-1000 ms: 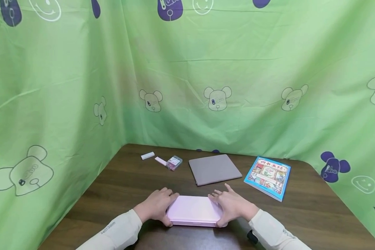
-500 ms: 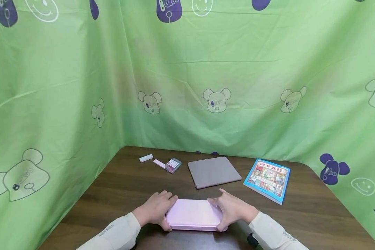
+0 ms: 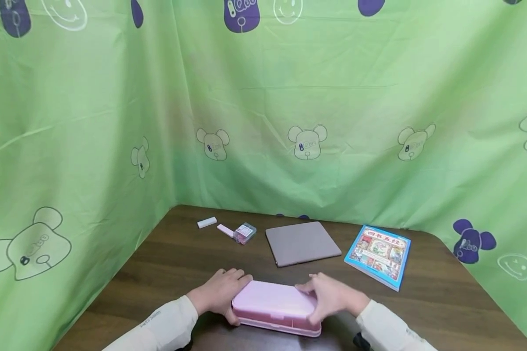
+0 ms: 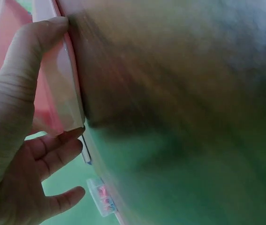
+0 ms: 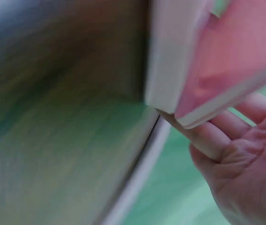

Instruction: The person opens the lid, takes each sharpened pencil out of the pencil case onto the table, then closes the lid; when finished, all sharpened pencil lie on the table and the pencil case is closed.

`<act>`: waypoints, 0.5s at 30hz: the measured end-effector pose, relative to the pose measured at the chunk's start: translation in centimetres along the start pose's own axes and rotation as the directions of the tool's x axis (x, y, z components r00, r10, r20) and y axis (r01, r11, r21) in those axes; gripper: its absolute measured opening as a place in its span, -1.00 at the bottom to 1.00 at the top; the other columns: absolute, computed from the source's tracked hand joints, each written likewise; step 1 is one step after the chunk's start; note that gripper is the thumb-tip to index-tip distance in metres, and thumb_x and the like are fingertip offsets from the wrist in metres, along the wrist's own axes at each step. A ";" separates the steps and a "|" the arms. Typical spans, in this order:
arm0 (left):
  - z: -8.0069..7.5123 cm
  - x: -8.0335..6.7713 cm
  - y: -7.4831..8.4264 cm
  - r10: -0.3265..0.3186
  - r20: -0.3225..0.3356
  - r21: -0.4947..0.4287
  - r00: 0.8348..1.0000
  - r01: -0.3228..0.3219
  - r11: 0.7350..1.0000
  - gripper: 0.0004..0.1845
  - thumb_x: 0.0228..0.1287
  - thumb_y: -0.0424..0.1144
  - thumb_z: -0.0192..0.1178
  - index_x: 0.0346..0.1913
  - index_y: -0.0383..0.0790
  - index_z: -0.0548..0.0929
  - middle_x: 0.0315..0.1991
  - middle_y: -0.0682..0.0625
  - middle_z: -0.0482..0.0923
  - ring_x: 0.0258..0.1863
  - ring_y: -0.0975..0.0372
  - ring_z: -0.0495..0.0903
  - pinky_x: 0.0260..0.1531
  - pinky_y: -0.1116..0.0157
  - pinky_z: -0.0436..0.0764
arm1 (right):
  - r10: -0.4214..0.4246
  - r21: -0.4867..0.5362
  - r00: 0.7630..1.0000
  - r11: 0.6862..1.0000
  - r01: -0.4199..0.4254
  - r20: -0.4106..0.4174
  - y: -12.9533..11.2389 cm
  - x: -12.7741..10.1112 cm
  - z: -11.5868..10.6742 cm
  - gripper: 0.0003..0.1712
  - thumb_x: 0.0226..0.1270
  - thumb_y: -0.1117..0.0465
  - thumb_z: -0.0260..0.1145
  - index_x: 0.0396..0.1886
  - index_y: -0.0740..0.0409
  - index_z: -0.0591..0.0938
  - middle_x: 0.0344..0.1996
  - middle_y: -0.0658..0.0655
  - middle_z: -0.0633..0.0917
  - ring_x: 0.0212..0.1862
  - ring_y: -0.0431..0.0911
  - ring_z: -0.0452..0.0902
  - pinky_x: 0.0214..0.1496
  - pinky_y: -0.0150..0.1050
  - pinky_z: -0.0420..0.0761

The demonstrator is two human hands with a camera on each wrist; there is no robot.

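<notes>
A pink plastic pencil case (image 3: 272, 298) lies on the table between my two hands, its lid tilted up along the near side. My left hand (image 3: 221, 294) grips its left end, thumb at the near edge. In the left wrist view the thumb presses on the base (image 4: 60, 89) of the case. My right hand (image 3: 331, 296) holds the right end of the lid. The right wrist view shows the lid (image 5: 231, 101) angled away from the base, fingers behind it. What lies inside is hidden.
Farther back on the brown table (image 3: 171, 258) lie a white block (image 3: 207, 223), a pink strip (image 3: 225, 230) and a small clear box (image 3: 245, 233). A grey laptop-like slab (image 3: 303, 243) and a blue-edged picture book (image 3: 378, 254) lie behind and to the right. Green cloth (image 3: 254, 185) hangs around.
The case's lid has come up at the near side, showing a gap above the base. My right hand has risen with it and shifted slightly right. My left hand stays on its end.
</notes>
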State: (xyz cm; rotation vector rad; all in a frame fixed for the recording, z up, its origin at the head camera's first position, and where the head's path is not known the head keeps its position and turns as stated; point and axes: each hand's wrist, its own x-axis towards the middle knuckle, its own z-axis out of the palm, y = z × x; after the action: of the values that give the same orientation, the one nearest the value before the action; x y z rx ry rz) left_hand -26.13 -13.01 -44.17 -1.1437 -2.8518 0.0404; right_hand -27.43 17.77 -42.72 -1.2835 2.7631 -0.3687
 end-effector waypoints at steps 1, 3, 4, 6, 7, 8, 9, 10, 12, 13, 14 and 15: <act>0.1 0.0 0.1 0.003 0.006 -0.014 1.000 -0.003 1.000 -0.04 -0.45 0.33 0.42 0.12 -0.08 0.40 -0.13 0.09 0.47 -0.14 0.28 0.41 -0.25 0.22 0.42 | 0.010 0.015 1.000 1.000 -0.010 -0.002 -0.1 -0.3 0.1 -0.16 -0.38 -0.09 0.46 0.02 0.25 0.61 -0.10 0.12 0.70 -0.12 -0.03 0.61 0.06 -0.11 0.50; 0.2 -0.1 0.4 0.004 0.020 -0.050 1.000 -0.003 0.999 -0.06 -0.45 0.33 0.43 0.11 -0.04 0.40 -0.15 0.12 0.46 -0.15 0.29 0.40 -0.25 0.22 0.41 | 0.015 0.017 1.000 1.000 -0.015 0.016 -0.3 -0.7 0.2 -0.13 -0.37 -0.13 0.46 0.03 0.26 0.61 -0.11 0.12 0.70 -0.16 -0.09 0.60 0.03 -0.16 0.52; 0.3 0.0 0.5 0.002 0.030 -0.076 1.000 0.000 0.997 -0.07 -0.43 0.32 0.43 0.11 -0.03 0.40 -0.14 0.12 0.46 -0.15 0.30 0.40 -0.24 0.22 0.41 | 0.011 0.036 1.000 0.999 -0.012 0.025 -0.4 -0.9 0.2 -0.13 -0.35 -0.13 0.46 0.03 0.28 0.60 -0.14 0.14 0.71 -0.24 -0.19 0.57 -0.04 -0.23 0.54; 0.1 0.1 0.4 -0.007 0.039 -0.124 0.999 0.012 0.992 -0.08 -0.40 0.30 0.44 0.12 -0.02 0.40 -0.13 0.13 0.46 -0.14 0.29 0.39 -0.21 0.19 0.41 | 0.016 0.079 0.999 0.997 -0.019 0.031 -0.2 -0.9 -0.2 -0.14 -0.32 -0.14 0.46 0.03 0.28 0.60 -0.15 0.16 0.71 -0.25 -0.22 0.53 -0.21 -0.38 0.53; 0.1 0.1 0.3 -0.015 0.046 -0.149 0.999 0.022 0.989 -0.07 -0.39 0.29 0.44 0.14 -0.03 0.40 -0.12 0.12 0.46 -0.12 0.28 0.39 -0.18 0.17 0.42 | 0.011 0.100 0.999 0.995 -0.014 0.034 -0.1 -0.9 -0.4 -0.13 -0.30 -0.15 0.46 0.04 0.29 0.60 -0.14 0.18 0.71 -0.29 -0.29 0.49 -0.25 -0.43 0.51; 0.0 0.0 0.3 -0.022 0.052 -0.174 0.998 0.031 0.984 -0.06 -0.38 0.28 0.44 0.17 -0.05 0.39 -0.10 0.11 0.47 -0.10 0.27 0.40 -0.15 0.15 0.42 | -0.001 0.118 0.999 0.993 -0.004 0.037 0.0 -0.9 -0.5 -0.14 -0.28 -0.15 0.46 0.04 0.31 0.59 -0.14 0.21 0.70 -0.32 -0.35 0.46 -0.28 -0.46 0.49; 0.0 -0.1 0.2 -0.032 0.058 -0.199 0.998 0.043 0.979 -0.04 -0.37 0.26 0.45 0.19 -0.08 0.38 -0.07 0.09 0.47 -0.08 0.25 0.40 -0.11 0.13 0.42 | -0.012 0.134 0.999 0.991 0.007 0.036 0.0 -0.8 -0.6 -0.15 -0.26 -0.14 0.46 0.03 0.32 0.59 -0.13 0.22 0.69 -0.31 -0.36 0.48 -0.26 -0.47 0.51; -0.1 -0.2 0.1 -0.042 0.063 -0.228 0.997 0.056 0.972 -0.02 -0.36 0.24 0.46 0.22 -0.12 0.37 -0.03 0.06 0.47 -0.04 0.23 0.41 -0.08 0.10 0.42 | -0.019 0.148 0.999 0.989 0.014 0.031 0.1 -0.8 -0.7 -0.18 -0.24 -0.12 0.45 0.02 0.32 0.60 -0.11 0.23 0.69 -0.27 -0.34 0.53 -0.24 -0.45 0.52; -0.2 -0.5 -0.1 -0.075 0.072 -0.282 0.995 0.092 0.955 0.04 -0.35 0.19 0.48 0.28 -0.20 0.32 0.07 -0.02 0.47 0.05 0.15 0.41 -0.01 0.02 0.40 | -0.033 0.166 0.999 0.986 0.029 0.018 0.4 -0.5 -1.0 -0.24 -0.19 -0.10 0.45 0.00 0.30 0.62 -0.07 0.24 0.66 -0.14 -0.21 0.61 -0.14 -0.40 0.55; -0.3 -0.7 -0.2 -0.094 0.072 -0.301 0.993 0.112 0.947 0.08 -0.35 0.18 0.48 0.30 -0.24 0.29 0.11 -0.06 0.45 0.09 0.11 0.40 0.02 -0.01 0.39 | -0.036 0.180 0.999 0.983 0.033 0.013 0.5 -0.4 -1.2 -0.28 -0.17 -0.08 0.44 -0.02 0.29 0.63 -0.07 0.24 0.66 -0.11 -0.16 0.62 -0.12 -0.37 0.55; -0.3 -0.8 -0.3 -0.115 0.066 -0.319 0.991 0.130 0.939 0.10 -0.35 0.16 0.49 0.31 -0.28 0.26 0.15 -0.10 0.44 0.12 0.07 0.40 0.03 -0.04 0.38 | -0.039 0.198 0.999 0.979 0.038 0.005 0.6 -0.3 -1.5 -0.32 -0.15 -0.06 0.44 -0.04 0.27 0.64 -0.07 0.24 0.66 -0.08 -0.12 0.62 -0.10 -0.36 0.55; -0.4 -0.9 -0.4 -0.137 0.056 -0.336 0.989 0.148 0.930 0.13 -0.35 0.15 0.50 0.32 -0.32 0.23 0.17 -0.14 0.43 0.14 0.04 0.39 0.04 -0.06 0.37 | -0.040 0.223 0.999 0.974 0.040 -0.005 0.8 -0.1 -1.8 -0.36 -0.13 -0.04 0.43 -0.06 0.26 0.65 -0.08 0.23 0.67 -0.08 -0.09 0.62 -0.10 -0.35 0.55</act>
State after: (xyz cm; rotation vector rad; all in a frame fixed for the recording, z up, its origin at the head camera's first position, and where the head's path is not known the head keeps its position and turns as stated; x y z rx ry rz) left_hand -25.68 -13.93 -43.79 -0.9822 -3.0412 -0.4643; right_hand -28.25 18.70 -41.18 -1.2830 2.6078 -0.6616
